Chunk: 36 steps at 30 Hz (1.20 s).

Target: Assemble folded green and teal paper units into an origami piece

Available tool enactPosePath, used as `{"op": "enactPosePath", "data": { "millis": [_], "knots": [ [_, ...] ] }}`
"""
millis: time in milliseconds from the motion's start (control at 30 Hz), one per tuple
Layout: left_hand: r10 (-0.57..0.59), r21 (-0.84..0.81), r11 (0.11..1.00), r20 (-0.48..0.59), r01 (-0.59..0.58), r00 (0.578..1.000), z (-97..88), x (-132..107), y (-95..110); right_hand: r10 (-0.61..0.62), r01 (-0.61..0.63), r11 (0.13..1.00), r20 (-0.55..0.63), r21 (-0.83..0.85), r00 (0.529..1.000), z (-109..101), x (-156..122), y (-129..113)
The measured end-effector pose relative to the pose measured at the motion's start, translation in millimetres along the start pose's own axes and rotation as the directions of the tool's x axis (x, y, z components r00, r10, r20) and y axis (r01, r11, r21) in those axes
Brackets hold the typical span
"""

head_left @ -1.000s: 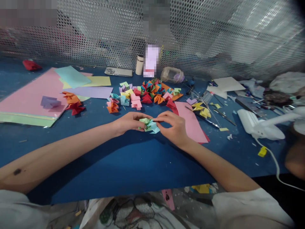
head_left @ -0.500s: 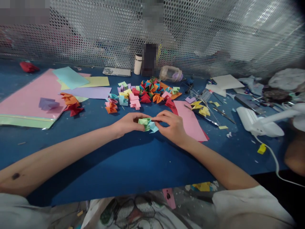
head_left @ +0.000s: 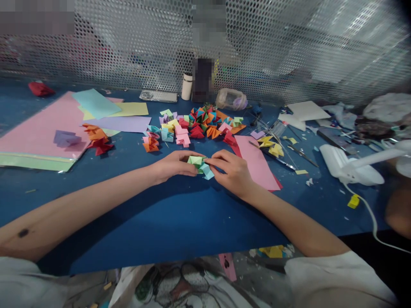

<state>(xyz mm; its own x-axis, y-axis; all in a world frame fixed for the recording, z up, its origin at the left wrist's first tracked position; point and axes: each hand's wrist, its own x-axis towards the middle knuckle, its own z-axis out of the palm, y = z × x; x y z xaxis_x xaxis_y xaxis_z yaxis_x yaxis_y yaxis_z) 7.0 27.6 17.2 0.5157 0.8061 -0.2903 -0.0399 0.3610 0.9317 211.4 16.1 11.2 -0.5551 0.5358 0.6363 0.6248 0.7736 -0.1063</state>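
Note:
Between my two hands is a folded paper piece (head_left: pixel 195 161), pale green on its left and light blue on its lower right. My left hand (head_left: pixel 178 164) grips the green side, thumb in front and fingers behind. My right hand (head_left: pixel 231 170) pinches the piece's right edge near the blue part. The paper is held just above the blue table, and some of it is hidden behind my fingers. Beyond my hands lie several folded paper pieces (head_left: pixel 182 136) in many colours. Pink paper (head_left: pixel 257 162) with red paper under it lies beside my right hand.
Large coloured sheets (head_left: pixel 38 128) lie at the left, with a purple folded piece (head_left: pixel 66 138) on them. A white bottle (head_left: pixel 186 87) and a clear jar (head_left: pixel 230 99) stand and lie at the back. Scissors (head_left: pixel 302 155) and a white lamp (head_left: pixel 349 164) are at the right.
The green and blue paper piece has tilted slightly in my hands, its blue part now hanging a little lower. Both hands keep nearly the same place.

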Motion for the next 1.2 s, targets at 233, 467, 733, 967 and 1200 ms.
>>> {"op": "enactPosePath", "data": {
  "millis": [233,467,733,967,1200],
  "knots": [
    [0.078,0.131,0.989,-0.027,-0.074,0.997,-1.5,3.4,-5.8,-0.072,0.057,0.994,0.158,0.094,0.985,-5.2,5.7,4.8],
    [0.083,0.077,0.994,-0.041,-0.080,0.996,-2.9,6.7,-9.5,-0.030,-0.007,0.982,0.194,0.189,0.981,-13.9,8.8,1.3],
    [0.077,0.062,0.995,-0.065,-0.073,0.995,2.1,1.5,-5.1,0.063,-0.067,0.994,0.051,0.087,0.997,-1.9,5.6,-2.1],
    [0.039,0.037,0.999,-0.103,-0.035,0.994,7.2,-1.4,-0.2,0.117,-0.121,0.989,0.045,0.084,0.992,0.7,4.5,-4.9],
    [0.104,0.151,0.985,-0.116,-0.086,0.988,11.4,-3.3,-3.0,0.120,-0.125,0.988,0.058,0.094,0.991,2.5,3.7,-5.9]
  ]
}}
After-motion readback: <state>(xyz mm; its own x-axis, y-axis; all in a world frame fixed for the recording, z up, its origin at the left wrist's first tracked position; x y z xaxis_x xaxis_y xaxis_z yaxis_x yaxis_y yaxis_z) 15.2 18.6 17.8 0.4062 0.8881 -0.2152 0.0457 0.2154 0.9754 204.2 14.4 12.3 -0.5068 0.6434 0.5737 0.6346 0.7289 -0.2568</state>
